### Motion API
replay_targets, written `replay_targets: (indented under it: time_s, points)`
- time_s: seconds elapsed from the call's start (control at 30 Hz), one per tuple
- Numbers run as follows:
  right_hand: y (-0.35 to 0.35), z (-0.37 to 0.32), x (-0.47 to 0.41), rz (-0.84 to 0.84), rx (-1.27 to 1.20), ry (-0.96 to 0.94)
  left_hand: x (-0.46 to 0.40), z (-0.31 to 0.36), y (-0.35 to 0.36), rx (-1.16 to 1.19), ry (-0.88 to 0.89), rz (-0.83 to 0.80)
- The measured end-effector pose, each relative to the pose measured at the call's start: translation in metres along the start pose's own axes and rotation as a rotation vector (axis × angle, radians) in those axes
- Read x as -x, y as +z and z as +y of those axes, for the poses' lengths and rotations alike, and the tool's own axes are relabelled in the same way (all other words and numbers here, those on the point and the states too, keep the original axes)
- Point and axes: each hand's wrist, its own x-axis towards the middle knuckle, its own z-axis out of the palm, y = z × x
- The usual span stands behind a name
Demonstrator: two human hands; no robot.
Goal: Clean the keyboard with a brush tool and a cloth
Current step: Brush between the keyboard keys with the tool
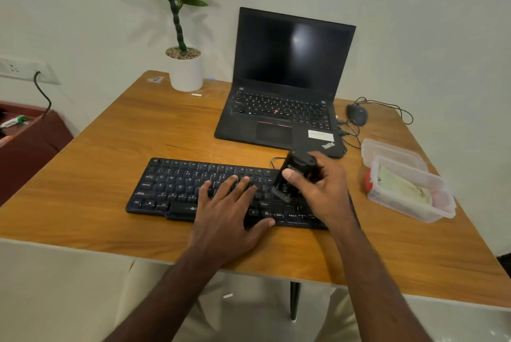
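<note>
A black keyboard (177, 189) lies on the wooden table (110, 142) near its front edge. My left hand (229, 211) rests flat on the keyboard's middle, fingers straight and spread over the keys. My right hand (318, 189) grips a black brush tool (290, 175) over the keyboard's right part, its bristles pointing down and touching the keys. A pale green cloth (403, 186) lies folded inside a clear plastic box (414, 211) at the right of the table.
An open black laptop (282, 109) stands behind the keyboard. A black mouse (357, 114) with its cable lies to its right. The box's lid (387, 148) lies behind the box. A potted plant (185, 70) stands at the back. A dark red cabinet (27, 142) is at the left.
</note>
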Motion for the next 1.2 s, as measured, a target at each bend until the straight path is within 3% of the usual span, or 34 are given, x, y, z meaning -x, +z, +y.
replay_targets:
  time_s: [0.23,0.37,0.57,0.7,0.8,0.93,1.2]
  points:
    - [0.003,0.001,-0.013,0.022,0.017,0.009,0.0,0.0,0.0,-0.013,0.007,-0.011]
    - [0.008,0.001,-0.006,-0.049,0.021,0.031,0.0,0.001,-0.001,-0.014,-0.001,-0.02]
    - [-0.001,0.002,-0.012,0.061,0.035,0.005,0.0,0.001,-0.002,-0.007,-0.008,-0.027]
    - [0.003,0.001,-0.005,-0.061,0.018,0.053,-0.001,0.001,-0.002,-0.004,-0.002,-0.032]
    - [-0.01,0.006,-0.008,0.064,0.064,0.07,-0.001,0.0,-0.003,0.004,-0.003,-0.034]
    - [-0.028,0.004,-0.004,0.206,-0.094,0.102,-0.001,0.001,-0.002,0.013,-0.002,-0.024]
    - [-0.03,0.01,0.006,-0.14,-0.017,0.085,-0.002,0.0,-0.002,0.003,-0.004,-0.037]
